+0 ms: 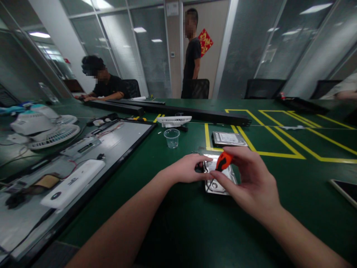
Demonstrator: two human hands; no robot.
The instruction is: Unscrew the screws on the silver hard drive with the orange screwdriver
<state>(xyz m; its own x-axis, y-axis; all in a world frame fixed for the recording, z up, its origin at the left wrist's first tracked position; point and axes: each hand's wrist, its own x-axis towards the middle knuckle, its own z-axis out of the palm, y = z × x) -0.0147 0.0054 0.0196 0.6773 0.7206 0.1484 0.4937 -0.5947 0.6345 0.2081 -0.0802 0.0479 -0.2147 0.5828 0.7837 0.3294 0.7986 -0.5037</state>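
Observation:
An opened silver hard drive [220,180] lies flat on the green table in front of me. My right hand [251,182] is closed around a small screwdriver with an orange handle [223,160], its tip pointing down at the drive's left part. My left hand [189,168] rests on the table at the drive's left edge, fingers curled and pinched against it. A second, closed hard drive [229,139] lies just behind, on a yellow floor-tape line.
A clear plastic cup [171,138] and a white fan grille [174,120] stand behind the drives. A large dismantled panel [83,156] with a white box fills the left. A phone [346,190] lies at the right edge. One person sits and another stands at the far side.

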